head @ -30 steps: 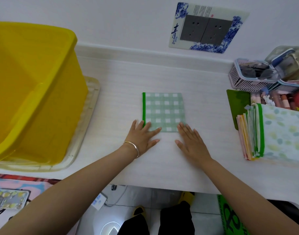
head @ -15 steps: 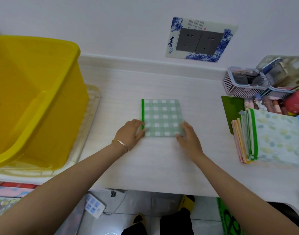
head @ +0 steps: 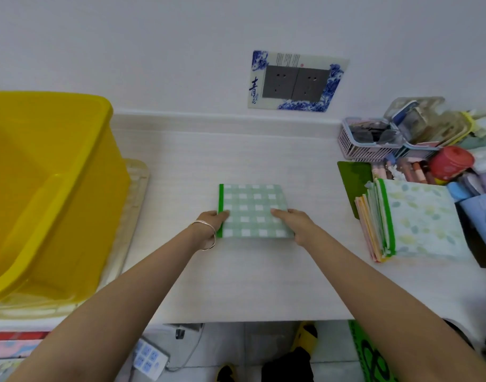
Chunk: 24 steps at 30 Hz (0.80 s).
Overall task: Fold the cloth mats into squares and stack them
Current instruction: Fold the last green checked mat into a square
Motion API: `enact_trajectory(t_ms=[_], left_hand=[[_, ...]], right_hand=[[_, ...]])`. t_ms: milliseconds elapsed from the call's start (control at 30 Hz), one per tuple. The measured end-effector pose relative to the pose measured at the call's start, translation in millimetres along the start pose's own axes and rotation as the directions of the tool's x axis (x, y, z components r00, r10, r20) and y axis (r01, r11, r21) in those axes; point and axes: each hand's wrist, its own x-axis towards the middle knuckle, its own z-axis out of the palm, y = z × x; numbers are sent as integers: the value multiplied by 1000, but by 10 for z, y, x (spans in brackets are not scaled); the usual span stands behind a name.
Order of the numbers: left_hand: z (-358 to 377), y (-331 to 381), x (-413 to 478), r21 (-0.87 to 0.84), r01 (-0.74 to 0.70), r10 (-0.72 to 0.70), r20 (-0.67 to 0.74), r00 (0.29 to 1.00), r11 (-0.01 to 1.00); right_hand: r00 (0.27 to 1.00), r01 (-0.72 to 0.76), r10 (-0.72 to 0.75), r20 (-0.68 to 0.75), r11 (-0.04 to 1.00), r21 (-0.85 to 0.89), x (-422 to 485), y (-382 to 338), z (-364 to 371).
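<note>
A folded green-and-white checked cloth mat (head: 253,205) with a bright green left edge sits in the middle of the white table (head: 236,285). My left hand (head: 213,223) pinches its near left edge, thumb on top. My right hand (head: 291,220) grips its near right corner, fingers over the cloth. The mat's near edge looks slightly raised off the table. To the right lies a stack of folded mats (head: 407,220), topped by a pale leaf-patterned one with a green edge.
A large yellow plastic tub (head: 46,194) stands on a clear tray (head: 134,205) at the left. Baskets, a red jar (head: 451,161) and small clutter fill the back right corner. A dark green board (head: 353,180) lies behind the stack. The table's front edge is near me.
Both hands went from lying flat on the table at the mat's near edge to gripping its near corners. The mat has shifted slightly toward me.
</note>
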Motion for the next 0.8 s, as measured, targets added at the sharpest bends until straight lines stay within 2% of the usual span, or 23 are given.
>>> enact_trajectory(t_ms=[133,267,367,567,800], left_hand=[[138,100,-129,-125,-76,93,134,987,989],[482,368,-331,-249,-112,181,275,944,962],[842,646,-484,-281,-157,256,359,898,947],[1618,1076,-765,-162,-238,284,387,877,958],[2455,1188,-868,-98,-222,243,390,888,970]], right_hand=[[994,5,-23,111,987,162,-180,-89,-318],[985,137,-153,75,973,185,-427,-331,-773],[966,235,-250,62,955,181,-622,-518,-1241],[955,295,-291,-53,949,114,-902,-702,-2274],[957,266,-267,-114,964,-26,-854,-735,-3214]])
